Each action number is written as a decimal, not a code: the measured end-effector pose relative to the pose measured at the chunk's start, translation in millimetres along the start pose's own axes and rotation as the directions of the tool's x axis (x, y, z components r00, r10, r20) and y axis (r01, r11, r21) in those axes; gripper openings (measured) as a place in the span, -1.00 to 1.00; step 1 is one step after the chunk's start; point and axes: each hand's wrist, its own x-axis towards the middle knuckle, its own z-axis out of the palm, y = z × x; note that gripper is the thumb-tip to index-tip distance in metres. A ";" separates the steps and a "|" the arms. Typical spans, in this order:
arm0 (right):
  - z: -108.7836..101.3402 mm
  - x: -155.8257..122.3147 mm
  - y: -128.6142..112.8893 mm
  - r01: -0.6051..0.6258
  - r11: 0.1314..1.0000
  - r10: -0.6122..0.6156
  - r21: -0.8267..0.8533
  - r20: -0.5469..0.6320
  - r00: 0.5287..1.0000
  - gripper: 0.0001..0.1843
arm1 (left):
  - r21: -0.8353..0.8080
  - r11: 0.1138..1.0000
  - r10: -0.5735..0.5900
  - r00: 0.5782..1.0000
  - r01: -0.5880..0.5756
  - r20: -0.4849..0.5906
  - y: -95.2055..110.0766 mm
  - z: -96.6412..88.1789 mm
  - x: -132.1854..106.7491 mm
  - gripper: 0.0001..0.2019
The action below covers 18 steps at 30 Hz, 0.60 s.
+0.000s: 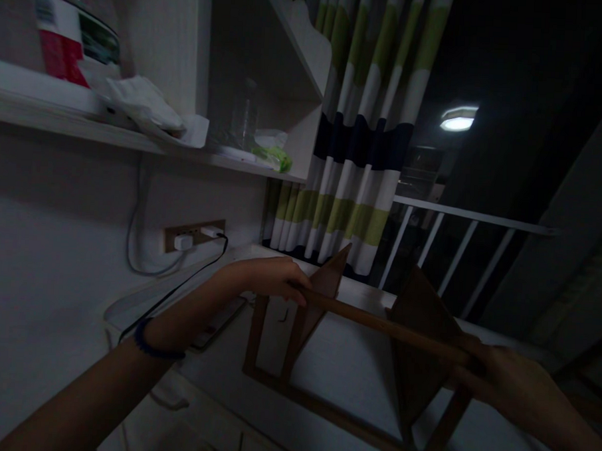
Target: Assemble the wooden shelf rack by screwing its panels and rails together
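A brown wooden rack [371, 320], made of bars with two flat panels set across it, is tilted over the white desk top [345, 367]. My left hand [273, 277] grips the left end of its upper bar, fingers wrapped round it. Around that wrist is a dark blue band [153, 342]. The other end of the same bar is in my right hand [494, 373], whose fingers are partly hidden in shadow. Whether the rack's lower bar touches the desk, I cannot tell.
A wall shelf [224, 157] holding a clear bottle [245, 113] and packets hangs at upper left. Below are a socket strip [195, 235] with plugs and cables, and a dark-edged flat item [221, 325]. Behind are a striped curtain [354, 141] and white railing [461, 211].
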 end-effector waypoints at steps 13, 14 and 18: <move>-11.5 6.3 -33.7 -0.166 0.952 0.210 -0.258 0.155 0.965 -0.74 | 0.100 0.993 0.059 0.998 -0.057 -0.013 -9.8 0.2 -5.8 -0.83; -11.6 6.4 -33.8 -0.170 0.950 0.216 -0.260 0.157 0.964 -0.73 | 0.104 0.993 0.061 0.998 -0.059 -0.011 -9.7 0.2 -6.0 -0.83; -11.2 7.0 -31.1 -0.183 0.955 0.229 -0.235 0.189 0.955 -0.72 | 0.129 0.990 0.068 0.997 -0.063 -0.031 -9.7 0.8 -6.1 -0.84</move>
